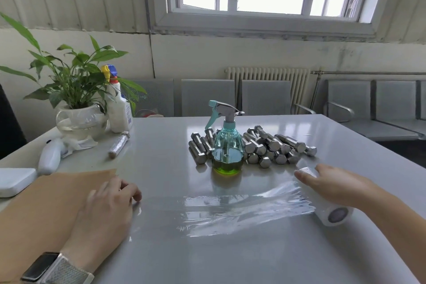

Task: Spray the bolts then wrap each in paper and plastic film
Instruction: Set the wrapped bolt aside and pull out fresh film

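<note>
Bare forearms, no sleeves. Left wrist at 7 o'clock wears a black-faced watch [39,268] on a grey mesh band [66,272].

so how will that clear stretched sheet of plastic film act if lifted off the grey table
Probably floppy and very light: the clear plastic film already wrinkles between the left hand and the white roll. It would likely cling to itself.
</note>
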